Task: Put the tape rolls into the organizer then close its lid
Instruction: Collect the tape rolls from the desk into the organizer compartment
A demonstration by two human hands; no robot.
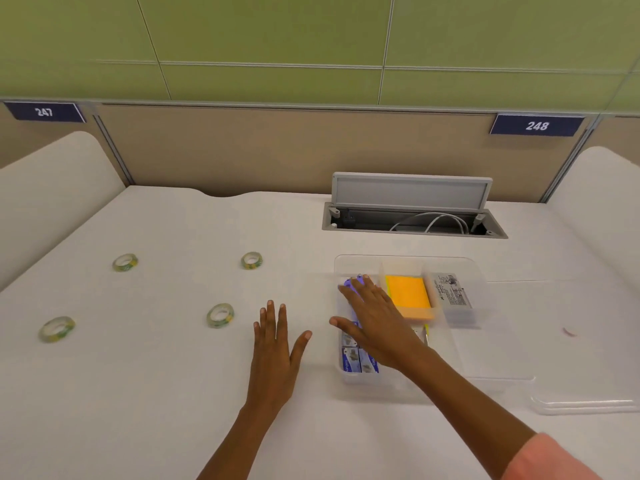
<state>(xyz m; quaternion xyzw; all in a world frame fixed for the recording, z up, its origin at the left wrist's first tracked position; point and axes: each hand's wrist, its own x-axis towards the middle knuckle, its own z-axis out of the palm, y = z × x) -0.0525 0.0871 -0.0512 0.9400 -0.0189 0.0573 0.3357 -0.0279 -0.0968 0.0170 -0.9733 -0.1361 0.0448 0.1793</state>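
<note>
Here, tape rolls: four lie flat on the white desk (173, 393), all outside the organizer — far left (125, 262), far middle (251, 260), near left (57, 328), near middle (220, 315).
Organizer (464, 355): clear, open, right of the rolls; holds orange sticky notes (408, 292) and blue packets (358, 362).
Lid (585, 403): off, on the desk just beside the organizer's right.
Left hand (277, 344): fingers spread, empty, flat at the desk beside the near middle roll.
Right hand (372, 315): fingers spread, empty, over the organizer's left compartment.

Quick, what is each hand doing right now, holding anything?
Left hand: open, flat on the table, empty.
Right hand: open over the organizer, empty.
</note>
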